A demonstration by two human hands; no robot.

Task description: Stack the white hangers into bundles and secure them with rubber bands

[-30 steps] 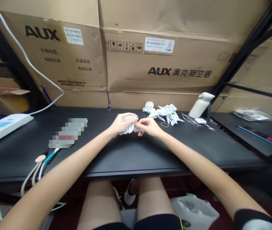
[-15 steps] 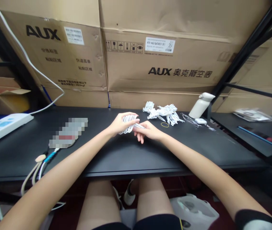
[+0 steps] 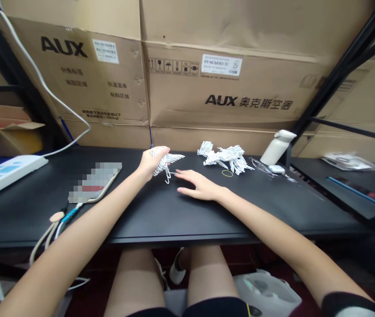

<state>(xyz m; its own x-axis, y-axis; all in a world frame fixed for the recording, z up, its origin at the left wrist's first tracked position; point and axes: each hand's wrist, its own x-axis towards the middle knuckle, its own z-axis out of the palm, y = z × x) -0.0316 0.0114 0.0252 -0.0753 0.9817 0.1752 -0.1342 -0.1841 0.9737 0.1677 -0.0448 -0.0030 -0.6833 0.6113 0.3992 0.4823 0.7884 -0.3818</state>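
Note:
My left hand (image 3: 149,163) grips a bundle of small white plastic hangers (image 3: 166,160) and holds it a little above the black desk (image 3: 174,211), near its back edge. My right hand (image 3: 198,186) lies flat on the desk just right of the bundle, fingers spread and holding nothing. A loose pile of the same white hangers (image 3: 225,156) rests further right at the back. A yellow rubber band (image 3: 227,173) lies in front of that pile.
AUX cardboard boxes (image 3: 227,83) stand along the back. A white bottle (image 3: 276,146) and a clear plastic wrapper (image 3: 261,166) sit at the right, a white power strip (image 3: 5,174) and cables (image 3: 53,226) at the left. A black rack frame (image 3: 336,75) rises on the right.
My left hand has lifted the hanger bundle up and to the left. My right hand has let go of it and dropped flat onto the desk.

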